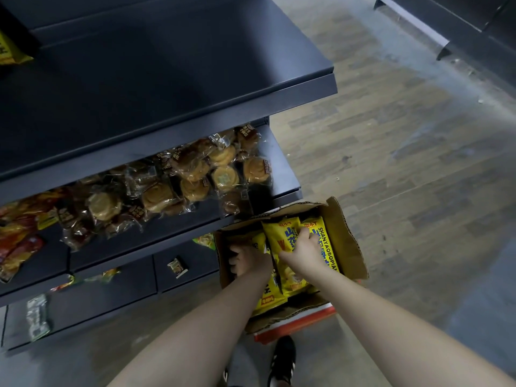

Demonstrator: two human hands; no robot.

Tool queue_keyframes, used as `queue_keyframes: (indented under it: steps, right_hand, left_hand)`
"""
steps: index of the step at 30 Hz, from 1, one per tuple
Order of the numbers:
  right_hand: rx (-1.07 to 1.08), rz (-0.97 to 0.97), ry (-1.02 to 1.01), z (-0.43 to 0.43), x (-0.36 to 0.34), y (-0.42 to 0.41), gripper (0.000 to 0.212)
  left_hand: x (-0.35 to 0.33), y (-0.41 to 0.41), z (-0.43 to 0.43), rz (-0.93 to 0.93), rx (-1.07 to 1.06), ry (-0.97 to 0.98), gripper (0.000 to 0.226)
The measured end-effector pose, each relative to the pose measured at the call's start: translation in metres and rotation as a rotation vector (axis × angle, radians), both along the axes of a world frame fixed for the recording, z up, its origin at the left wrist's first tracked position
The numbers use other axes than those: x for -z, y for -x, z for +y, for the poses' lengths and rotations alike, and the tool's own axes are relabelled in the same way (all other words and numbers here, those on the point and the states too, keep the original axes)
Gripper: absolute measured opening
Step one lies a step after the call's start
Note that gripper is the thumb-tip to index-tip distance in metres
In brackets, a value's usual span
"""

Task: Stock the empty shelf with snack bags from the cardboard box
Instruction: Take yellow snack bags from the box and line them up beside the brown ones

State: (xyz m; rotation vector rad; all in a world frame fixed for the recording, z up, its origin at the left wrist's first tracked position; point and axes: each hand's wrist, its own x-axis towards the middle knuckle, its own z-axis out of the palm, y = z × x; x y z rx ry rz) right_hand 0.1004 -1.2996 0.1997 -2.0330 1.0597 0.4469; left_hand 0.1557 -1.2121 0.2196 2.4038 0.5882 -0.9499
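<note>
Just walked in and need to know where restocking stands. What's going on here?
A person has both hands in the box beside the shelves. The right hand grips a yellow bag. The left hand is down among other bags, its grip unclear. The top shelf is nearly bare, with a lone bag at its far left.

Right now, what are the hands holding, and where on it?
The right hand grips a yellow snack bag across its middle; whether the left hand holds anything cannot be told.
</note>
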Motion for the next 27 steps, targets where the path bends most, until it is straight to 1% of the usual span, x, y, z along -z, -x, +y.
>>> queue_keyframes:
  steps: [4,7,12,14,17,19,22,24,25,26,27]
  right_hand:
    - [0.155,-0.011,-0.069,-0.002,-0.004,0.003,0.075]
    - [0.228,-0.048,-0.136,-0.006,-0.006,0.006,0.065]
    - [0.322,-0.056,-0.357,-0.014,-0.007,0.016,0.058]
    - [0.396,-0.075,-0.491,-0.018,-0.008,0.023,0.059]
    - [0.516,-0.14,-0.767,-0.021,-0.014,0.034,0.057]
    - [0.507,-0.159,-0.871,-0.018,-0.018,0.04,0.056]
    - [0.442,-0.19,-0.974,-0.008,-0.028,0.045,0.065]
    - [0.421,-0.233,-1.005,-0.002,-0.035,0.048,0.072]
    - [0.425,-0.242,-0.988,-0.001,-0.038,0.049,0.076]
    - [0.451,-0.239,-0.933,0.0,-0.042,0.05,0.079]
    - [0.489,-0.239,-0.855,0.0,-0.044,0.051,0.082]
  left_hand:
    - [-0.003,0.005,0.003,-0.022,-0.026,0.048,0.068]
    - [-0.008,0.013,0.005,-0.038,-0.026,0.087,0.069]
    - [-0.015,0.016,0.013,0.004,-0.013,0.181,0.063]
    - [-0.019,0.011,0.018,0.018,0.005,0.235,0.054]
    - [-0.027,0.003,0.028,0.082,0.051,0.373,0.041]
    - [-0.041,0.002,0.03,0.162,0.097,0.497,0.037]
    - [-0.062,0.005,0.031,0.239,0.153,0.66,0.025]
    - [-0.069,0.006,0.031,0.266,0.177,0.722,0.018]
    - [-0.069,0.005,0.032,0.272,0.189,0.734,0.017]
    - [-0.07,0.005,0.033,0.275,0.209,0.747,0.015]
    - [-0.071,0.005,0.033,0.277,0.241,0.748,0.019]
